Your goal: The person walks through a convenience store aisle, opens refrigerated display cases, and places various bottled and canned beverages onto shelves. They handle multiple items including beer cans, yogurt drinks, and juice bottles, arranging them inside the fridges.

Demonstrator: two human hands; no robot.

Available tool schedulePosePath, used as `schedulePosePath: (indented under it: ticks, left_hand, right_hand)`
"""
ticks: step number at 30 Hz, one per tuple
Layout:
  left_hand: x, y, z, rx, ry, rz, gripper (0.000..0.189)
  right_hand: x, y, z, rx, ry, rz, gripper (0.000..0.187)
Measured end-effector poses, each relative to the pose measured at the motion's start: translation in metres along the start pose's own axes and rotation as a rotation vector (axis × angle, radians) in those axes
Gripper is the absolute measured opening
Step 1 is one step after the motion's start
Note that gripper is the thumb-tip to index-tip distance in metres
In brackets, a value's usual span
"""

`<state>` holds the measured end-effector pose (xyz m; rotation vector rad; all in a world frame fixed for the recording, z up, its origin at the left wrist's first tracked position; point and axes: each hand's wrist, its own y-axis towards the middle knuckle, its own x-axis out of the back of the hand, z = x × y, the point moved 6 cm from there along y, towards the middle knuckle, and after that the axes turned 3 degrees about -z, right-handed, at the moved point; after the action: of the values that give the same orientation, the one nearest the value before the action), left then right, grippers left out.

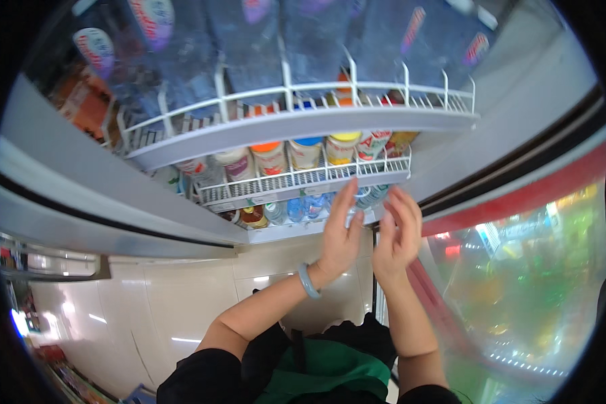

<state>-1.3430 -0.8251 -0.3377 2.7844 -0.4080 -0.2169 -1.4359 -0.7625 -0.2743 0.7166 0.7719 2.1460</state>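
Note:
My left hand (340, 240), with a pale blue bangle (309, 281) on the wrist, is raised before a drinks cooler. Beside it is my right hand (398, 235), palm turned inward. A gap separates the two hands; both are empty, with fingers loosely curved and apart. Just beyond the fingertips runs a white wire shelf (303, 178) holding an orange-capped bottle (270, 159), a blue-capped bottle (305, 154) and a yellow-capped bottle (343, 150). Below, partly hidden by my hands, stand clear water bottles (296, 209) and an amber bottle (254, 217).
Large, blurred clear bottles or packs (252, 55) with purple labels fill the upper wire shelf (303, 119). An orange carton (83, 103) stands far left. At the right is a red-framed glass door (520, 272). Tiled floor (192, 303) lies below; a green apron (328, 368) covers my front.

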Motion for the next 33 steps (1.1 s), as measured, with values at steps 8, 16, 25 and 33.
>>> schedulePosePath:
  ticks: [8,16,25,33]
  left_hand:
    - [-0.030,-0.051,-0.131,0.154,-0.001,0.225,0.052]
    - [-0.070,-0.075,-0.319,-0.009,-0.121,0.366,0.057]
    - [-0.082,-0.096,-0.521,-0.382,-0.155,0.657,0.063]
    - [-0.033,-0.128,-0.604,-0.490,-0.118,0.708,0.064]
  right_hand:
    - [0.106,-0.020,0.098,-0.142,-0.067,-0.060,0.025]
    - [0.196,0.055,0.249,-0.008,-0.266,-0.264,0.035]
    - [0.275,0.096,0.417,0.189,-0.518,-0.639,0.047]
    - [0.262,0.049,0.492,-0.028,-0.509,-0.601,0.046]
